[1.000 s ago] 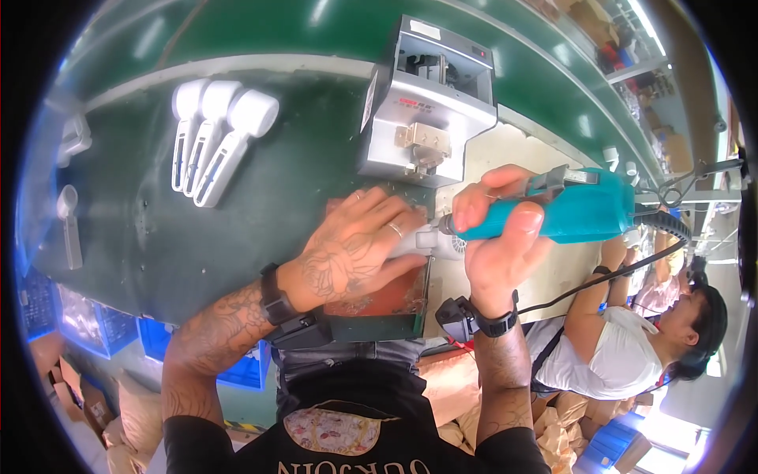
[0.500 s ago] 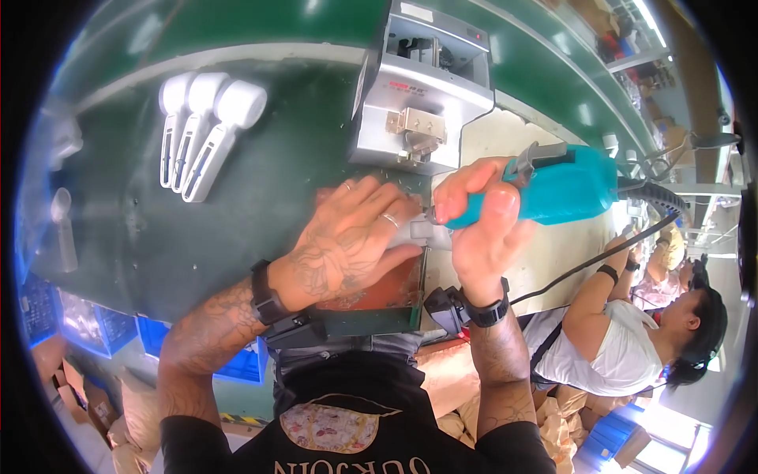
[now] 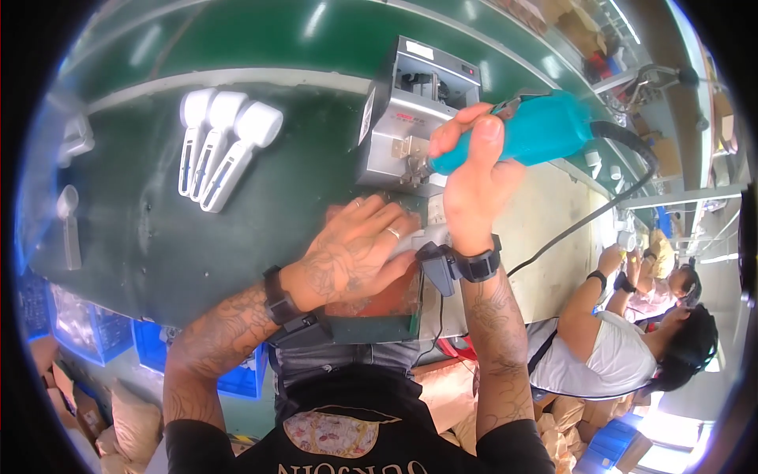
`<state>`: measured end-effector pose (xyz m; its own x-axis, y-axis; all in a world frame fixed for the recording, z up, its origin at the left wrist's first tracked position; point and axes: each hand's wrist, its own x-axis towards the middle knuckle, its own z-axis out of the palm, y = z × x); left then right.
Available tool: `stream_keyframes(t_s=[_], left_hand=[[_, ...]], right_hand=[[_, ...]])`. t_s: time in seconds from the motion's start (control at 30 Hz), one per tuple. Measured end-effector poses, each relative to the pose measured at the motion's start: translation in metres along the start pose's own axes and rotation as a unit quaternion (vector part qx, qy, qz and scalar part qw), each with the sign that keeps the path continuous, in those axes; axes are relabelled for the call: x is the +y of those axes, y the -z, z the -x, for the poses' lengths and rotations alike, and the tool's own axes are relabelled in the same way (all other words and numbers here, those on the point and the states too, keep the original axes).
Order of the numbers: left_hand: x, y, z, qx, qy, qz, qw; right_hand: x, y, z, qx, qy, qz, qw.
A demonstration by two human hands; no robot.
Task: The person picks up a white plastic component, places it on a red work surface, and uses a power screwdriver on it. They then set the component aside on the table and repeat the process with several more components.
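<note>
My right hand (image 3: 482,170) is wrapped round a teal electric screwdriver (image 3: 545,130), thumb along its top. Its tip is at the metal front fitting of a grey screw feeder (image 3: 395,130); whether they touch, I cannot tell. My left hand (image 3: 355,253) is closed over a white plastic piece (image 3: 430,235) on a reddish-brown board (image 3: 379,304). Fingers cover most of that piece, and only its right end shows beside the right wrist. Farther left, three white plastic pieces with round heads and slotted handles (image 3: 225,162) lie fanned together on the green bench.
A white spoon-shaped piece (image 3: 69,225) lies at the far left. Blue bins (image 3: 150,347) stand below the bench's front edge. From the screwdriver a black cable (image 3: 564,257) curves down across the pale board. A co-worker (image 3: 600,347) sits close on the right.
My right hand has lifted the screwdriver away from the white piece, up and left to the feeder's front. My left hand stays on the piece. The view has shifted slightly.
</note>
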<state>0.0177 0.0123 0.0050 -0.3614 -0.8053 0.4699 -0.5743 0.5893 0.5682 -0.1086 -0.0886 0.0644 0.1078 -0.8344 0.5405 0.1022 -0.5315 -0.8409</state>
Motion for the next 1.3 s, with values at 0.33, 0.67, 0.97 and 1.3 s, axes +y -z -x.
stream_keyframes(t_s=[0.33,0.67,0.97,1.3], left_hand=[[-0.004,-0.004,0.005,-0.004,0.003,-0.015,1.0],[0.004,0.004,-0.005,-0.054,0.031,0.015,0.998],[0.006,0.001,-0.003,-0.051,0.052,0.018,0.997],[0.004,-0.003,-0.007,-0.053,0.034,-0.001,0.998]], right_hand=[[-0.02,0.002,0.025,0.001,-0.08,0.034,0.996],[-0.046,0.044,0.072,-0.019,-0.114,-0.021,0.993],[-0.048,0.048,0.075,-0.02,-0.114,-0.025,0.993],[-0.033,0.048,0.08,-0.037,-0.122,-0.053,0.99]])
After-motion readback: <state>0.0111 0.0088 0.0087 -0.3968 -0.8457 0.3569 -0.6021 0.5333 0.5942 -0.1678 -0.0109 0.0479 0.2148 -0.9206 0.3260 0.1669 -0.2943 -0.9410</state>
